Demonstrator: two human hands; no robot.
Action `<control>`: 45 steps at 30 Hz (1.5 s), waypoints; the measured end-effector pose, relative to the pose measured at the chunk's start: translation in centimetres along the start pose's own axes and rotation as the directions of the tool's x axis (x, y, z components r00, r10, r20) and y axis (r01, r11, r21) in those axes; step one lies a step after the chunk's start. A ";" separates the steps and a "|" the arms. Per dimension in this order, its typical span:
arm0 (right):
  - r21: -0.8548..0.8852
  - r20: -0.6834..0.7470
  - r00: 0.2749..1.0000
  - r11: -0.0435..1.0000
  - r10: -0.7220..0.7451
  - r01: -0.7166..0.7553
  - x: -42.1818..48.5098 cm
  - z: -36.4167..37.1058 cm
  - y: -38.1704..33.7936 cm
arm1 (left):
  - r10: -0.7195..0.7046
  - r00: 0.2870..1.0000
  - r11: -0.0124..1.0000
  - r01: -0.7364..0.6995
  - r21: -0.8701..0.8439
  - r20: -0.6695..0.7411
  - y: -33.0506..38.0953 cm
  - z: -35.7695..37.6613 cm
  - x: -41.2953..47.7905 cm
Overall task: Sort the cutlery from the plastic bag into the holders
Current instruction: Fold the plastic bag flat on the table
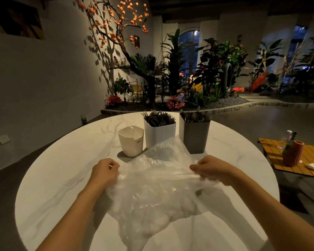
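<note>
Clear plastic bag (pixel 152 187) lay crumpled on the round white marble table (pixel 62 169), spread from the middle toward the near edge. Left hand (pixel 104 173) was closed in a pinch on the bag's left side; right hand (pixel 209 169) was closed on its right side, the film drawn taut between them. No cutlery could be made out inside the bag; it looked empty or nearly so, though the wrinkled film hid much.

Holders counted: three, standing in a row toward the far edge of the table, just behind the bag. Cream cup (pixel 131 141) at left held what appeared to be clear plastic pieces, type not discernible. White holder (pixel 159 131) in the middle was packed with dark forks (pixel 157 116). Grey holder (pixel 196 136) at right was full of dark utensils (pixel 195 115), kind unclear in the dim light. Individual pieces too crowded to count.

Judgement: sorting appeared essentially finished, all three holders loaded. Remaining work seemed limited to checking the bag for stragglers and clearing it away.

Hands counted: two. Bags: one.
</note>
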State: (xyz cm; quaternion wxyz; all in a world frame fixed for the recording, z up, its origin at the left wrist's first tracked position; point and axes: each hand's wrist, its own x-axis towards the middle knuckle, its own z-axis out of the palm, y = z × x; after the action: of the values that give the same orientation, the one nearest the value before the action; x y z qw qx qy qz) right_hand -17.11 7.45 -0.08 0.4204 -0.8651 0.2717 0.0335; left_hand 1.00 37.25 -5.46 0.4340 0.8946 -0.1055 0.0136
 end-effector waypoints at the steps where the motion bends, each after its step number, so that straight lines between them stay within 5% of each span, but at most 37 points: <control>1: 0.012 -0.026 0.999 0.999 0.036 -0.036 0.1 -0.6 0.4 | 0.011 1.000 0.999 -0.010 0.043 -0.024 -0.5 -0.3 0.2; 6: 0.247 0.101 0.985 0.955 0.141 -0.162 -0.3 -1.8 0.9 | 0.038 0.997 0.963 -0.018 0.269 -0.069 -1.9 -0.4 0.7; 9: -0.030 -0.115 0.985 0.991 0.127 -0.132 -0.3 -1.3 0.1 | 0.033 0.988 0.907 0.032 0.419 -0.148 -0.5 -0.5 -0.1; 11: -0.288 -0.350 0.937 0.953 -0.016 -0.092 -0.4 -0.5 -1.6 | 0.112 0.969 0.876 0.008 0.482 -0.220 1.5 -0.6 -0.6; 13: -0.435 -0.459 0.833 0.896 -0.309 0.093 -1.2 0.9 -4.5 | 0.249 0.938 0.861 -0.101 0.498 -0.241 3.7 -0.3 -1.3; 16: -0.525 -0.348 0.659 0.721 -0.667 0.453 -1.9 5.2 -8.7 | 0.305 0.950 0.835 -0.235 0.497 -0.063 6.1 0.9 -2.9; 18: -0.598 -0.169 0.619 0.579 -0.767 0.555 -1.3 8.8 -9.6 | 0.231 0.972 0.851 -0.228 0.472 0.053 6.2 2.2 -4.4; 22: -0.656 0.069 0.840 0.610 -0.538 0.445 2.2 13.1 -7.1 | 0.039 0.973 0.773 -0.175 0.611 0.229 2.7 4.7 -6.0; 26: -0.660 0.060 0.938 0.691 -0.342 0.295 5.5 12.7 -3.3 | 0.010 0.959 0.782 -0.184 0.595 0.282 0.3 4.1 -5.1; 34: -0.670 0.062 0.967 0.707 -0.249 0.225 6.6 11.3 -2.3 | 0.100 0.905 0.751 -0.341 0.566 0.413 -2.1 2.2 -2.8; 42: -0.756 0.002 0.993 0.650 -0.122 0.081 3.6 10.3 -2.9 | -0.040 0.944 0.758 -0.184 0.625 0.327 -3.6 0.0 -2.2; 45: -0.802 -0.053 0.961 0.585 -0.272 0.122 2.6 9.0 -5.0 | 0.053 0.907 0.764 -0.307 0.568 0.418 -3.2 0.0 -2.4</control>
State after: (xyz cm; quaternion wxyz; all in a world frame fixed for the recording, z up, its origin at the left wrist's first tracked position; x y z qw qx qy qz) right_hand -10.85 15.54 -3.06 -0.0291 -0.9853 0.1657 0.0292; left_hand -0.72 39.61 -8.20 0.0824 0.9576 -0.2637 -0.0822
